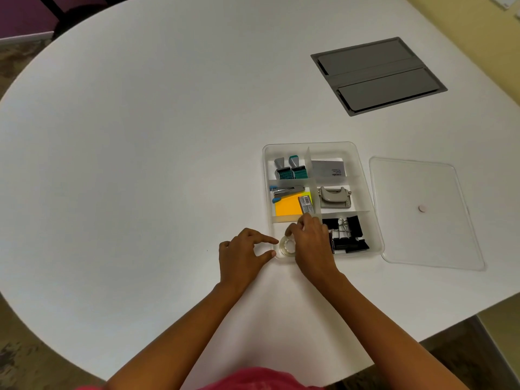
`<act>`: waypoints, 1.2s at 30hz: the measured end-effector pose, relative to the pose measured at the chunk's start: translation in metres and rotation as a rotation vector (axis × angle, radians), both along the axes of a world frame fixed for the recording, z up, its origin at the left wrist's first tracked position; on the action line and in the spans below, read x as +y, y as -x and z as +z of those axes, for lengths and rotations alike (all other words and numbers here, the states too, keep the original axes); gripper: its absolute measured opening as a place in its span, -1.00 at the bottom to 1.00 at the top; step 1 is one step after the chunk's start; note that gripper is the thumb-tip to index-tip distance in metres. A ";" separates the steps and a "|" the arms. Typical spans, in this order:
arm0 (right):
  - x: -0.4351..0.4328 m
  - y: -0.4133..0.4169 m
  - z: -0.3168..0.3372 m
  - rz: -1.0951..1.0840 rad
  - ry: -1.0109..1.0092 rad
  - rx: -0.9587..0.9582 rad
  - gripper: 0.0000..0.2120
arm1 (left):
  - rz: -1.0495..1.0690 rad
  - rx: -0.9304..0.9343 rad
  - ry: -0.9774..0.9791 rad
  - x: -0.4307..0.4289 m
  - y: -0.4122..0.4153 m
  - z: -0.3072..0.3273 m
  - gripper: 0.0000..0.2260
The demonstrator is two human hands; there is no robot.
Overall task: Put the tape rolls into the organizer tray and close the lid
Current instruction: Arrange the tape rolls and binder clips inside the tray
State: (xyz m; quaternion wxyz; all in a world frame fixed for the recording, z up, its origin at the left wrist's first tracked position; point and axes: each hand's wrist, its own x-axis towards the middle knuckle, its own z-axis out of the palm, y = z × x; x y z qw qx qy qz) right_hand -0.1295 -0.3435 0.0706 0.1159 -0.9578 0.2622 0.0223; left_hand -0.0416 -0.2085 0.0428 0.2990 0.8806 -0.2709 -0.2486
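A clear organizer tray [363, 170] with dividers lies on the white table. A clear tape roll [287, 247] sits in its near-left compartment. My right hand [311, 243] rests over that compartment, fingers curled beside the roll; whether it grips the roll is unclear. My left hand [243, 251] is just outside the tray's left wall, forefinger and thumb apart and pointing at the roll, holding nothing. The tray's clear lid [422, 243] lies flat on the table to the right of the tray.
Other compartments hold two stamps [289, 168], a grey card [327, 168], a stapler [287, 190], orange sticky notes [287, 208], a hole punch [334, 197] and black binder clips [347, 235]. A grey cable hatch [378, 76] is set into the table far right.
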 end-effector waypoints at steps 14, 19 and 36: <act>-0.015 -0.025 -0.016 0.332 -0.079 0.315 -0.70 | 0.005 0.039 -0.010 0.000 0.000 0.007 -0.74; -0.018 -0.025 -0.018 0.365 -0.052 0.323 -0.74 | -0.012 0.034 -0.019 -0.001 -0.002 0.008 -0.76; -0.020 -0.025 -0.018 0.380 -0.053 0.285 -0.69 | -0.002 0.041 -0.011 -0.002 0.000 0.012 -0.77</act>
